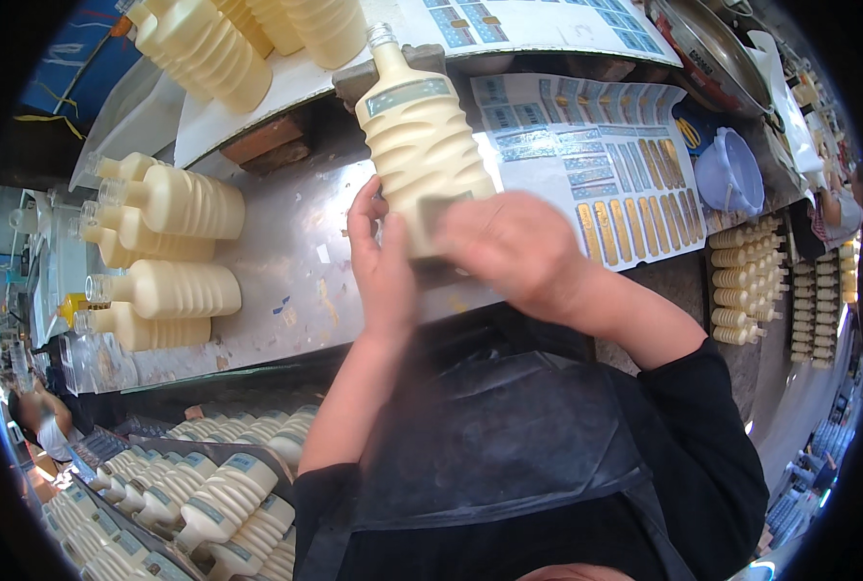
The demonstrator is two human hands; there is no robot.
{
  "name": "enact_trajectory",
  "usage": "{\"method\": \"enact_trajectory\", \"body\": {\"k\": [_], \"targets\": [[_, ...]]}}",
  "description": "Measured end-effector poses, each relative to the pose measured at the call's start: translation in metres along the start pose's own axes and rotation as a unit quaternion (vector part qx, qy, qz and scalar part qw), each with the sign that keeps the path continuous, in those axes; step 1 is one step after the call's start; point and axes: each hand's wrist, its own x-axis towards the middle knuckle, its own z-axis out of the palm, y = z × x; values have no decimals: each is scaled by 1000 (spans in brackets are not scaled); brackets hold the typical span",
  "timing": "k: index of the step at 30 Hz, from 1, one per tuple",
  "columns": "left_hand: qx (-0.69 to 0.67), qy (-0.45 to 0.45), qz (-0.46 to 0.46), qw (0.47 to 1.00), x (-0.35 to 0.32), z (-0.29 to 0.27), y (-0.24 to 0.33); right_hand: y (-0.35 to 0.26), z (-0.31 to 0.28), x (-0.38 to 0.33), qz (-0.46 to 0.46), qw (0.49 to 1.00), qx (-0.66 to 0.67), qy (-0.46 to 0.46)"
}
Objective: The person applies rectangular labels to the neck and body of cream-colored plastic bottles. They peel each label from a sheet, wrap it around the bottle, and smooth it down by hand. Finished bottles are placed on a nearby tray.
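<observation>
A cream bottle [422, 145] with wavy ridges and a clear threaded neck lies tilted, its neck end on a dark block [354, 82]. A blue-grey band [407, 95] crosses its shoulder. Against the lower left side of the bottle, my left hand [385, 276] grips with curled fingers and thumb. Over the bottle's base end is my right hand [518, 252], smeared by motion. Beside its fingertips a greyish patch [433, 215] shows on the bottle, too blurred to make out. Whether the right fingers hold anything is hidden.
Label sheets [538, 145] in blue and gold lie right of the bottle, near a lilac bucket [728, 172]. Several cream bottles [184, 290] lie stacked on the metal table [286, 242] at left. More stand on a raised white board [213, 121]; banded ones [223, 499] fill crates lower left.
</observation>
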Motion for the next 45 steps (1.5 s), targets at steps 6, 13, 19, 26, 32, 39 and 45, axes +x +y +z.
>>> {"method": "enact_trajectory", "body": {"k": [6, 13, 19, 26, 32, 39, 45], "targets": [[-69, 7, -24, 997, -4, -2, 11, -21, -6, 14, 15, 999, -20, -26], [-103, 0, -28, 994, -6, -6, 9, -37, 0, -13, 7, 998, 13, -66], [-30, 1, -14, 999, -8, -9, -4, -42, -9, -12, 41, 995, -30, -87], [-42, 0, -30, 999, -10, -7, -3, -43, 1, -17, 141, 987, 57, -51], [252, 7, 86, 964, -16, 4, -2, -26, 0, -20, 386, 922, -19, -25], [223, 14, 37, 974, -10, 12, 4, -21, -2, -18, 451, 892, 30, -9], [232, 32, 21, 972, -1, 21, 13, 5, 1, -27, 440, 897, -6, 25]]}}
